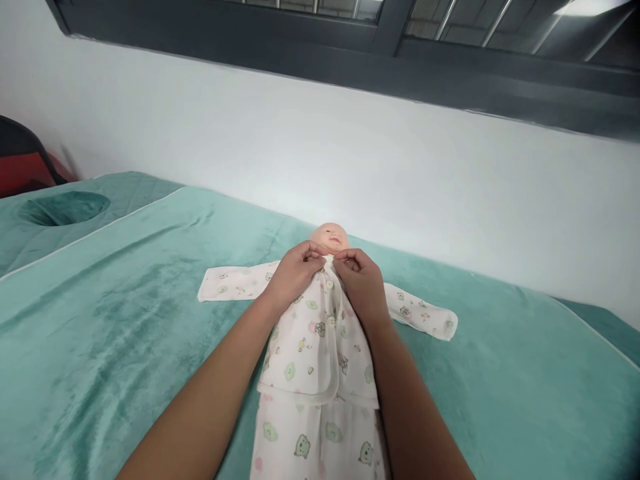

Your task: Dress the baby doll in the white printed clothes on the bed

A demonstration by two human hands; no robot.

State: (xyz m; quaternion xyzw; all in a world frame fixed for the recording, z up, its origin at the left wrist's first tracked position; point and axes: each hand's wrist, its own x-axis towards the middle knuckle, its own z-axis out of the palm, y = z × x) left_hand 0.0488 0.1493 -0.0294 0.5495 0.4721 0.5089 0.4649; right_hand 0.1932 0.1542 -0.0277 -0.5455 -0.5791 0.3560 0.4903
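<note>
A baby doll (pixel 330 236) lies on its back on a teal padded table (pixel 125 320), head toward the wall. It wears a white printed jacket (pixel 315 340) with both sleeves spread out sideways and matching trousers. My left hand (pixel 295 273) pinches the left side of the jacket's collar, just under the doll's chin. Opposite it, my right hand (pixel 361 280) grips the right side of the collar. The two hands nearly touch at the top button.
A white wall (pixel 350 167) runs close behind the doll's head, with a dark window frame (pixel 400 60) above. At the far left is a second teal table with a face hole (pixel 63 208) and something red and black (pixel 25 167).
</note>
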